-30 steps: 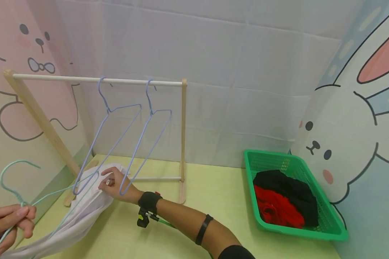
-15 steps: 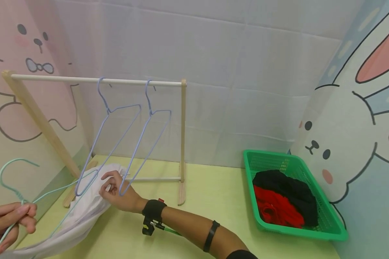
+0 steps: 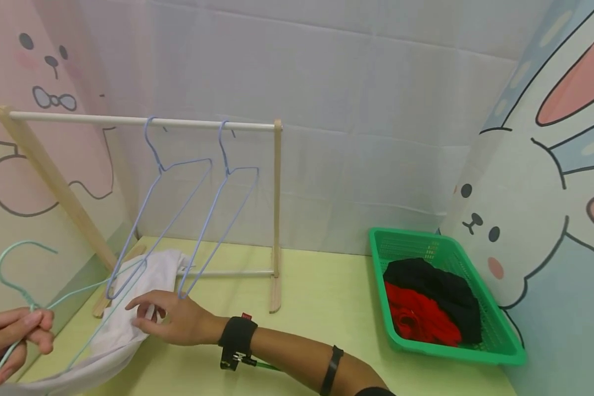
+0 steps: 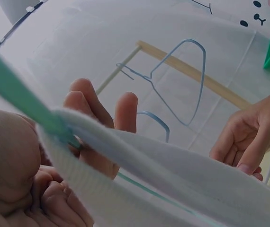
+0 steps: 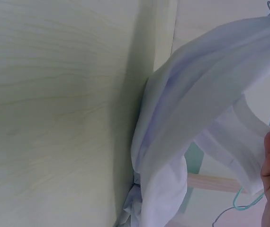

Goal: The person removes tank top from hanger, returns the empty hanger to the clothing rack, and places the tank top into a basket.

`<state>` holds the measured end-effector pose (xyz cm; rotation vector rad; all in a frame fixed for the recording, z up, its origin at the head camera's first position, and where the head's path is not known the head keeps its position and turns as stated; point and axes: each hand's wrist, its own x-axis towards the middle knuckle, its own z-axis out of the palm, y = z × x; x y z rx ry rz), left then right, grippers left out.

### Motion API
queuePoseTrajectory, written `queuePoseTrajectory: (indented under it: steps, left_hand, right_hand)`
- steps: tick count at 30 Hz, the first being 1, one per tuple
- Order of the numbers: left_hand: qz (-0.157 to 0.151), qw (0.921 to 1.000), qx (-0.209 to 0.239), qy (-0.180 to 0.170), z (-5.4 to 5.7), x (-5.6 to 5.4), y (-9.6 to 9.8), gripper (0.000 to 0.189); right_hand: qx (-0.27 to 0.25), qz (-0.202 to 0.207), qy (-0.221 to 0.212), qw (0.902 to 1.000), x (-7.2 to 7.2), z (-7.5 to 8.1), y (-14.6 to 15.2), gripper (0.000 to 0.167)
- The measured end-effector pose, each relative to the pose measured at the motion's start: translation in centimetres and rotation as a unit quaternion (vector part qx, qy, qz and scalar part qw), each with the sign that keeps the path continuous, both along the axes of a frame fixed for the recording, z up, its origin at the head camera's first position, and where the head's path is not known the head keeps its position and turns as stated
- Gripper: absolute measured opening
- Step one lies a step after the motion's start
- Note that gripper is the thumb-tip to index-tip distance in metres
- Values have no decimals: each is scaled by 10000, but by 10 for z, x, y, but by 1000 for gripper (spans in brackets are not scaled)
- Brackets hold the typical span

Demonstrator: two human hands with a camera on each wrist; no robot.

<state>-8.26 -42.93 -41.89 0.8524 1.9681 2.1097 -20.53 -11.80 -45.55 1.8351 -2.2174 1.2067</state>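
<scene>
At the far left of the head view, my left hand (image 3: 17, 341) pinches a mint-green wire hanger (image 4: 21, 97) just below its hook. A white shirt (image 3: 160, 275) with a ribbed edge hangs around the hanger; one hanger arm shows across the cloth. My right hand (image 3: 173, 319) is at the shirt's right side, thumb and fingers curled together. In the right wrist view its fingertips hold the cloth's edge, and the shirt stretches between both hands. Part of the shirt falls outside the head view at the bottom left.
A rack with a white rail (image 3: 94, 118) and wooden posts stands at the back left. Two lilac hangers, a left one (image 3: 159, 165) and a right one (image 3: 226, 168), hang from it. A green basket (image 3: 450, 353) at right holds black cloth (image 3: 440, 286) and red cloth (image 3: 421, 313).
My right hand has come down and slightly toward me along the shirt, away from the lilac hangers' lower corners. The left hand stays almost where it was with the green hanger.
</scene>
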Motion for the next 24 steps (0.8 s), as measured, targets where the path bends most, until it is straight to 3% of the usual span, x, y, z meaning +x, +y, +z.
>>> queuePoseTrajectory:
  steps: [6,10,14,19,24]
  left_hand:
    - [-504,9979,369,-174,-3,-9,-3,70]
    - [-556,9960,658,-217,-2,-12,0,70]
    - [-15,9971,670,-352,2,-9,4,67]
    - [736,9945,592,-462,6,-8,7,64]
    - [1062,9900,763,-526,8,-11,8,61]
  right_hand:
    - [-235,431,393,9980,17,2,3,36]
    - [-331,806,427,9953,29,4,0,40]
    - [-421,1219,285,9912,39,5,-3,41]
    - [-385,1318,335,9900,44,4,-4,42]
    - [-367,1249,525,9901,44,4,-6,43]
